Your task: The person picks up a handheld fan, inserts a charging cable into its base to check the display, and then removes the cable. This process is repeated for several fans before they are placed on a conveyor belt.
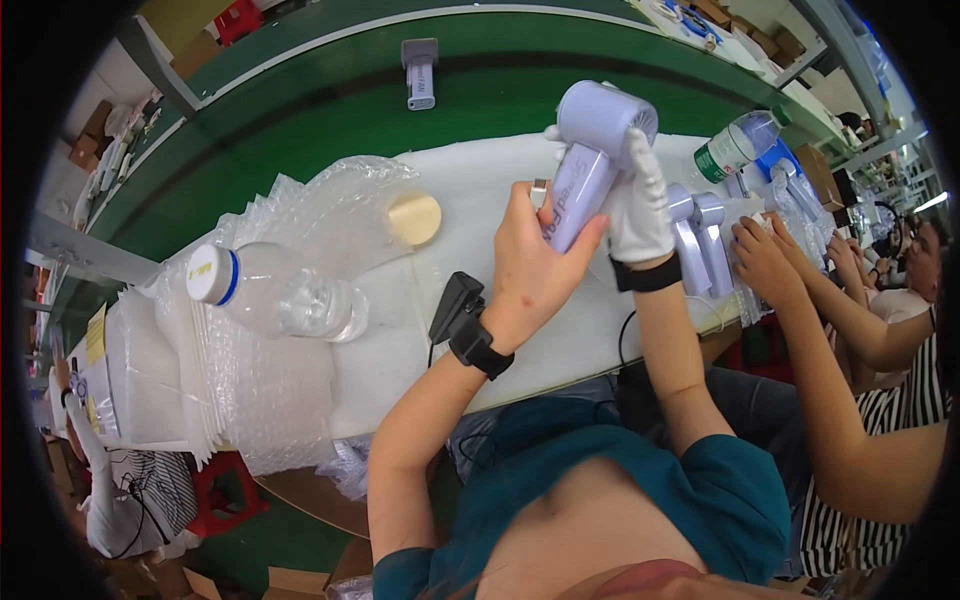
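Observation:
A lavender handheld fan (590,150) is up in front of me, tilted, with its round head at the top. My bare left hand (540,245) wraps round the lower end of its handle. By that hand's fingers sticks out a small metal plug (540,186), like a USB connector. My right hand (643,205), in a white glove, grips the fan's head and neck from the right, its fingers partly hidden behind. Just right of the glove, more lavender fans (712,245) lie on the white-covered table (385,370).
Bubble wrap bags (270,390) and a large clear bottle (280,290) are at the left, near a round cream disc (414,220). Another fan (420,75) lies on the green surface beyond. A green-labelled bottle (740,145) and a co-worker's hands (770,260) are at the right.

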{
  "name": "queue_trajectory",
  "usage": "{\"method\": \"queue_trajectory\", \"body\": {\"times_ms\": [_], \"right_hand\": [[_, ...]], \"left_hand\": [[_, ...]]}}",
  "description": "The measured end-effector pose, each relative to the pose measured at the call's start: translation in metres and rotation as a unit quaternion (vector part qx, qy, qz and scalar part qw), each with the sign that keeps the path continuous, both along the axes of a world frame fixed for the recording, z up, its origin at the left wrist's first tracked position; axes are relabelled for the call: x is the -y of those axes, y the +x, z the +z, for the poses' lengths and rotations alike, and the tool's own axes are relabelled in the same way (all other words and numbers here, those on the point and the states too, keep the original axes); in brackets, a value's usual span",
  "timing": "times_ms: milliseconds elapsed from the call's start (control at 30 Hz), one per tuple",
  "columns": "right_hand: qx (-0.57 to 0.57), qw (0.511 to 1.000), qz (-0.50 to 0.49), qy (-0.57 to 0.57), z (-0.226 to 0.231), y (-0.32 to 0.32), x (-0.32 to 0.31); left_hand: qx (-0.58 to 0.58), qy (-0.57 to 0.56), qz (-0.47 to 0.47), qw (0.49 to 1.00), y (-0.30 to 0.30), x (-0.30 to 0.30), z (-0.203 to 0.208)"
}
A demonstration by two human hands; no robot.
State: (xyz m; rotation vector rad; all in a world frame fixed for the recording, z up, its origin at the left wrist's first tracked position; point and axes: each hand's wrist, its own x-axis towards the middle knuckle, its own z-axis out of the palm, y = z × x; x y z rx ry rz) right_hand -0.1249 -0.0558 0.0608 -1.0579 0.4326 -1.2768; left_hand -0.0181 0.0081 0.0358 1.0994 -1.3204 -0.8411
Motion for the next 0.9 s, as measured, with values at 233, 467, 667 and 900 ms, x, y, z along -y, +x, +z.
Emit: {"method": "queue_trajectory", "body": {"times_ms": [233, 467, 667, 900], "right_hand": [[-0.027, 0.997, 0.048, 0.052, -0.014, 0.007, -0.006], [0.199, 0.969, 0.124, 0.082, -0.024, -0.012, 0.003], [0.243, 0.959, 0.089, 0.115, -0.025, -0.011, -0.001], [0.41, 0.861, 0.125, 0.273, -0.031, -0.028, 0.016]], "left_hand": [[0.185, -0.16, 0.108, 0.963, 0.0, 0.009, -0.007], [0.084, -0.159, 0.071, 0.981, -0.01, 0.001, -0.003], [0.225, -0.319, 0.109, 0.914, -0.005, 0.007, -0.013], [0.084, -0.145, -0.074, 0.983, 0.013, -0.004, -0.007]]}}
